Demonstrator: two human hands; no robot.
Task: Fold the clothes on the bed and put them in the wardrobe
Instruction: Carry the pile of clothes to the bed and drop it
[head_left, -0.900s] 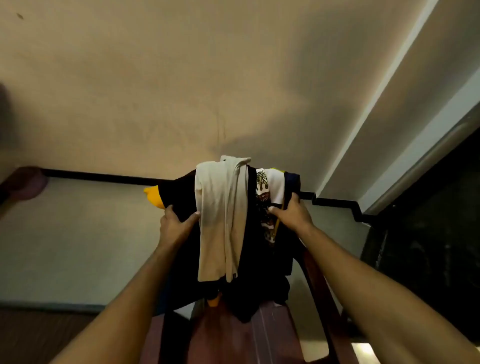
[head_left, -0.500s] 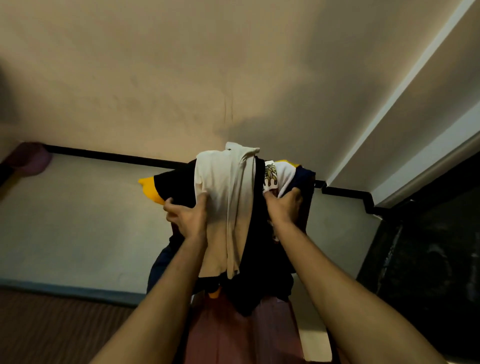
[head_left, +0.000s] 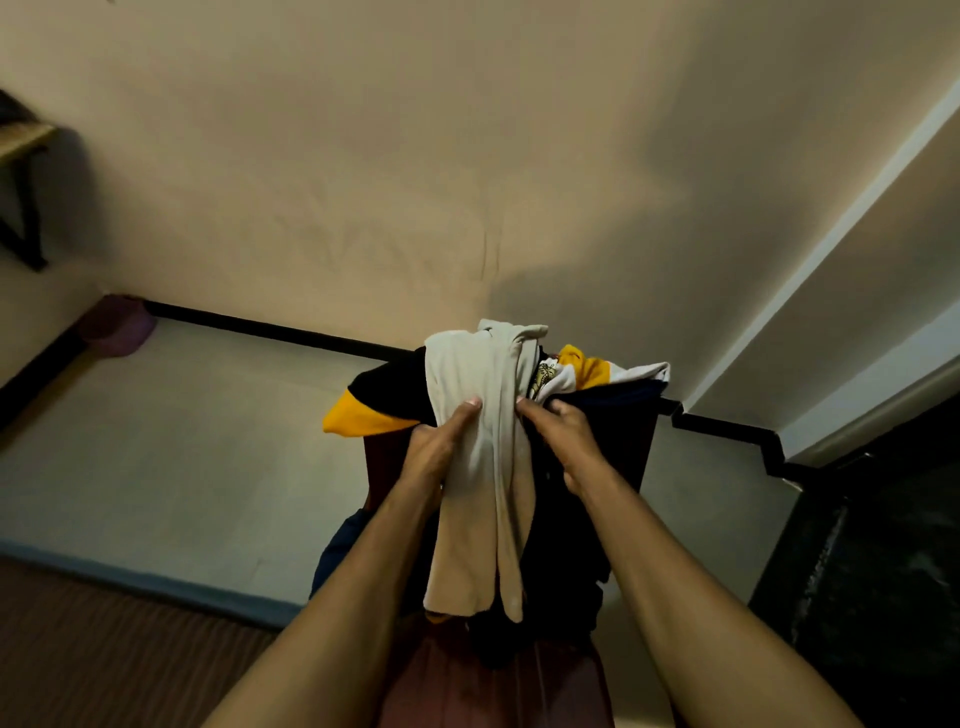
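Observation:
A bundle of clothes hangs over the back of a dark red chair (head_left: 467, 680) in front of me. On top lies a cream garment (head_left: 478, 467), draped down the front. Under it are a black and yellow garment (head_left: 379, 400), a white and yellow printed one (head_left: 587, 371) and dark navy cloth (head_left: 618, 441). My left hand (head_left: 436, 447) grips the cream garment's left side, thumb on its front. My right hand (head_left: 561, 436) grips the dark clothes just right of the cream one. Both hands sit close together near the top of the bundle.
A beige wall rises behind the chair, with a black skirting line (head_left: 270, 330) along a pale floor. A purple bin (head_left: 117, 325) stands in the left corner under a wooden shelf (head_left: 23, 140). A dark doorway (head_left: 883, 545) opens at the right.
Both hands have drawn closer together on the bundle, and the right-hand clothes have bunched up, showing more white and yellow cloth. The view has tilted slightly upward.

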